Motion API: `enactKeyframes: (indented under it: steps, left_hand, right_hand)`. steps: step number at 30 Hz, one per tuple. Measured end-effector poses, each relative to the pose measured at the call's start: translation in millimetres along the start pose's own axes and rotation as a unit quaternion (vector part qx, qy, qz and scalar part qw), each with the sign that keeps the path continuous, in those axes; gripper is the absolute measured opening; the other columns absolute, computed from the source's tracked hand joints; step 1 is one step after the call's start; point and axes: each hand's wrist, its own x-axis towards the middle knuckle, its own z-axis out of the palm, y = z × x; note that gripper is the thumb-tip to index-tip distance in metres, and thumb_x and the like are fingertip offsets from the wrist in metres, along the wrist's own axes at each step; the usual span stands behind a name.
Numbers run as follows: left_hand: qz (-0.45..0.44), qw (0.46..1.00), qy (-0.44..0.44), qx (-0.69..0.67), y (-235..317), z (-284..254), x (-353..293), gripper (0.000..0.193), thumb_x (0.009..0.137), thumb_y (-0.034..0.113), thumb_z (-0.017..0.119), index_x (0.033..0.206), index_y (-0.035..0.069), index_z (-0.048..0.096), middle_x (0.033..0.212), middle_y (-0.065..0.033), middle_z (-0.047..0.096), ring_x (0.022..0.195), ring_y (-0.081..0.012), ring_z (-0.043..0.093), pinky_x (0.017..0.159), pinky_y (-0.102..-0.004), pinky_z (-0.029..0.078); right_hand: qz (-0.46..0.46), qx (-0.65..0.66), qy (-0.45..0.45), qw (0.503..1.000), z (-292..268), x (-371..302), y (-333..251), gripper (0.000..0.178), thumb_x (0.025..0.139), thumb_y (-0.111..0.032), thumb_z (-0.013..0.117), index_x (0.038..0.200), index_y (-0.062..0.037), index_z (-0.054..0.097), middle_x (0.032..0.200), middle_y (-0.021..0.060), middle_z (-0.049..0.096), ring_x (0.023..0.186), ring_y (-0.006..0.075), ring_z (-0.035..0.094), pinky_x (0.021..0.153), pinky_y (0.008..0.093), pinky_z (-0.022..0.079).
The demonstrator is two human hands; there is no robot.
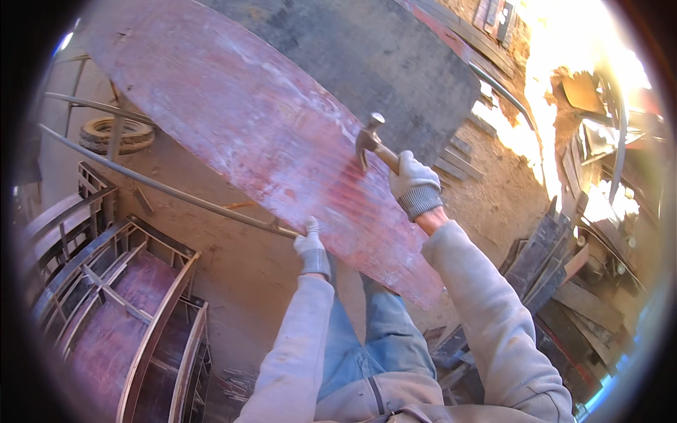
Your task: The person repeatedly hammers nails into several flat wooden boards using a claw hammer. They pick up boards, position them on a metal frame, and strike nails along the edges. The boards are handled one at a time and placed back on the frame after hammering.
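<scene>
Here right hand (415, 182) grips hammer (369, 141); left hand (310, 245) clamps red board (268, 134) edge.

R hand (415, 185) grips claw hammer (371, 143) over red panel (275, 141); L hand (311, 247) holds its edge.

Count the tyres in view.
1. A single tyre lies flat on the ground at upper left, behind the curved metal rods and left of the reddish board. More could be hidden behind the board.
</scene>
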Motion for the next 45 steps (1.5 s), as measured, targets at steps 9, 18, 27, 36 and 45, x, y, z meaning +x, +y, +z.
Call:
enactKeyframes:
  steps: [9, 18, 27, 36, 45]
  left_hand:
    - [-0.055, 0.996, 0.028, 0.070, -18, 5, -8, 0.081, 0.093, 0.053, 0.075, 0.132, -0.015, 0.056, 0.123, -0.0194, 0.067, 0.108, -0.0255, 0.063, 0.093, -0.0385, 0.053]
    - [-0.008, 0.992, 0.041, 0.115, -46, 7, 17, 0.094, 0.087, 0.072, 0.071, 0.118, -0.017, 0.064, 0.113, -0.0305, 0.072, 0.105, -0.0398, 0.070, 0.092, -0.0453, 0.054]
    - [-0.032, 0.996, 0.024, 0.083, -38, 3, 9, 0.092, 0.088, 0.063, 0.076, 0.130, -0.016, 0.057, 0.121, -0.0213, 0.069, 0.103, -0.0271, 0.067, 0.087, -0.0390, 0.054]
    - [-0.037, 0.992, 0.045, 0.110, -39, 7, 12, 0.094, 0.088, 0.062, 0.077, 0.134, -0.017, 0.053, 0.129, -0.0235, 0.065, 0.108, -0.0308, 0.067, 0.089, -0.0394, 0.057]
    - [-0.045, 0.997, 0.001, 0.062, -49, -1, 21, 0.080, 0.091, 0.052, 0.079, 0.131, -0.013, 0.055, 0.116, -0.0166, 0.067, 0.092, -0.0250, 0.068, 0.077, -0.0366, 0.057]
  right_hand:
    - [-0.069, -0.082, 0.031, 0.994, -9, 1, 8, 0.024, 0.092, -0.023, 0.067, 0.103, -0.0039, 0.057, 0.084, 0.0222, 0.071, 0.071, 0.0416, 0.071, 0.064, 0.0519, 0.058]
    - [-0.007, 0.451, -0.067, 0.890, -78, -30, -13, 0.041, 0.109, -0.043, 0.053, 0.104, -0.0043, 0.064, 0.071, -0.0018, 0.058, 0.054, 0.0087, 0.054, 0.047, 0.0265, 0.044]
    - [-0.010, 0.149, 0.023, 0.988, -14, -61, 14, 0.043, 0.110, -0.045, 0.046, 0.109, -0.0040, 0.058, 0.076, 0.0200, 0.068, 0.062, 0.0367, 0.068, 0.059, 0.0457, 0.055]
    - [0.099, 0.206, 0.028, 0.973, -4, -86, 6, 0.040, 0.108, -0.042, 0.050, 0.114, -0.0032, 0.059, 0.090, 0.0311, 0.068, 0.083, 0.0486, 0.069, 0.072, 0.0565, 0.054]
    - [0.064, 0.253, 0.037, 0.965, -3, -79, 4, 0.040, 0.108, -0.041, 0.049, 0.112, -0.0034, 0.062, 0.084, 0.0261, 0.069, 0.082, 0.0435, 0.071, 0.071, 0.0509, 0.056]
